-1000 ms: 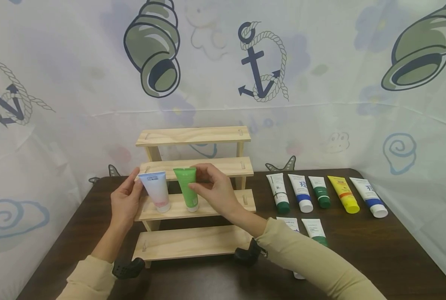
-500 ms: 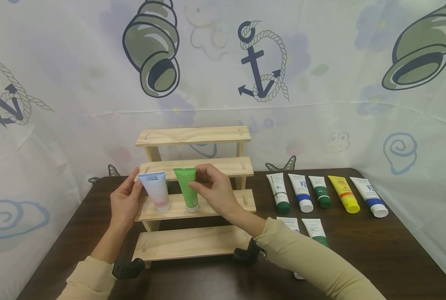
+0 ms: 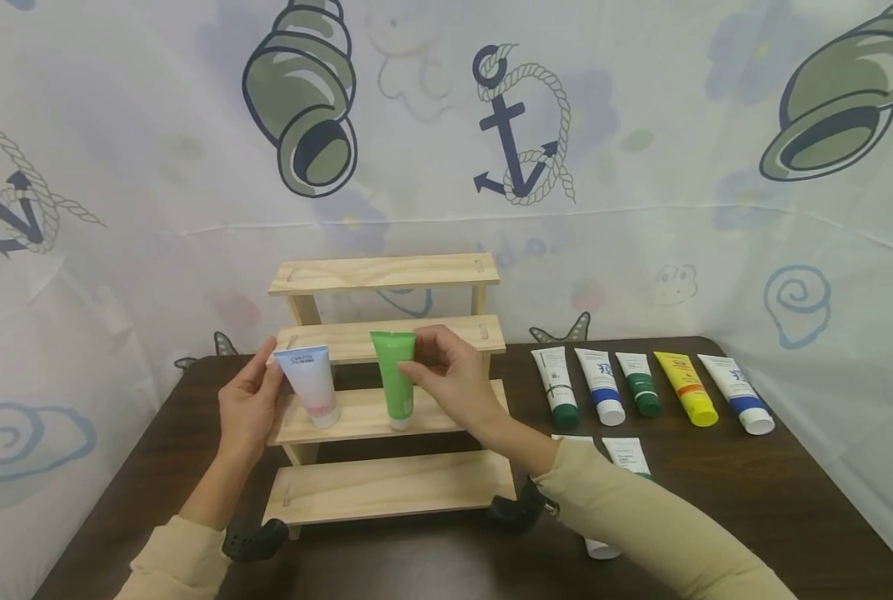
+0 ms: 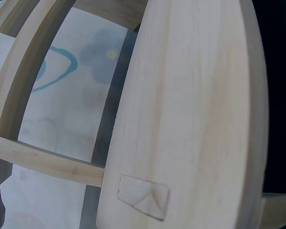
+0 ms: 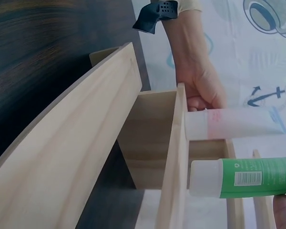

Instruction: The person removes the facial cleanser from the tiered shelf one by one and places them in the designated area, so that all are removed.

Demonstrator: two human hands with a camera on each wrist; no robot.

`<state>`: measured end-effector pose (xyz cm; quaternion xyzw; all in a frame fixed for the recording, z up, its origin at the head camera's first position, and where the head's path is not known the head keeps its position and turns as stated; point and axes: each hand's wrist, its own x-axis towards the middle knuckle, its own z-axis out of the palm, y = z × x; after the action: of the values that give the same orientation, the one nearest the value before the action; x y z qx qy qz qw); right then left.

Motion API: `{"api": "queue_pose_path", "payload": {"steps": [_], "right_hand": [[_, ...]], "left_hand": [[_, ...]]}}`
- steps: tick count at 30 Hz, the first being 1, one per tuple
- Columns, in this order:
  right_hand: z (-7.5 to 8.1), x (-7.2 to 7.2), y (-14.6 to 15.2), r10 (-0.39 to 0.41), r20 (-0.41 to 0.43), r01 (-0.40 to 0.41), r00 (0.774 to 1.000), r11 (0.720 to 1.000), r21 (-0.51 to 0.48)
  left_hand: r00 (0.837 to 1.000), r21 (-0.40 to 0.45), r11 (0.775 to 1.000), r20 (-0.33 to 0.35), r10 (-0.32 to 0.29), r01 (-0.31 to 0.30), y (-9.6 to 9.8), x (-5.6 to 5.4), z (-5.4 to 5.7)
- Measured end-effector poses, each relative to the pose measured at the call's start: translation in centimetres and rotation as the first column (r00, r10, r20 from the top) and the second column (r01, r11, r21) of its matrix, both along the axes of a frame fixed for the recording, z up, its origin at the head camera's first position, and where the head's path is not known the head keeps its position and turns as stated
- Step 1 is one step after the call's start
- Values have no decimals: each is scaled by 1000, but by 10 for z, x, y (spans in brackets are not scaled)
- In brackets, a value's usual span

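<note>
A stepped wooden rack [image 3: 386, 486] stands on the table. On its second step from the bottom, a pale blue and pink tube [image 3: 311, 387] stands on its white cap. My right hand [image 3: 454, 375] pinches a green tube [image 3: 396, 375] near its upper part, to the right of the pink one. That green tube is upright, cap down, at the same step; the right wrist view shows its white cap close to the board, contact unclear. At the rack's left end, my left hand [image 3: 247, 408] grips the woodwork, its curled fingers partly hidden behind it in the right wrist view.
Right of the rack, a row of lying tubes includes a yellow one [image 3: 686, 389] and a white one with a blue band [image 3: 736, 394]. More tubes, such as a white and green one [image 3: 628, 455], lie nearer, partly behind my right sleeve. A printed cloth [image 3: 641, 167] hangs behind.
My right hand has moved the green tube rightward along the step, widening the space between it and the pink tube. The left hand and the pink tube have kept their places.
</note>
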<state>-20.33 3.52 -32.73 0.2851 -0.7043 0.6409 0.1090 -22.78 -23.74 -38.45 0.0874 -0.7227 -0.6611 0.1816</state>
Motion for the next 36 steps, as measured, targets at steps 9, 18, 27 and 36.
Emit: {"api": "queue_pose_path", "payload": {"steps": [9, 18, 27, 36], "right_hand": [[2, 4, 37, -7, 17, 7, 1000, 1000, -5], [5, 15, 80, -124, 61, 121, 990, 991, 59], [0, 26, 128, -266, 132, 254, 955, 962, 103], [-7, 36, 180, -426, 173, 401, 888, 902, 163]], "left_hand": [[1000, 28, 1000, -15, 4, -3, 0, 0, -1], [1000, 22, 1000, 3, 14, -14, -1, 1, -2], [1000, 35, 999, -1, 9, -9, 0, 0, -2], [1000, 26, 1000, 1, 7, -7, 1, 0, -1]]}}
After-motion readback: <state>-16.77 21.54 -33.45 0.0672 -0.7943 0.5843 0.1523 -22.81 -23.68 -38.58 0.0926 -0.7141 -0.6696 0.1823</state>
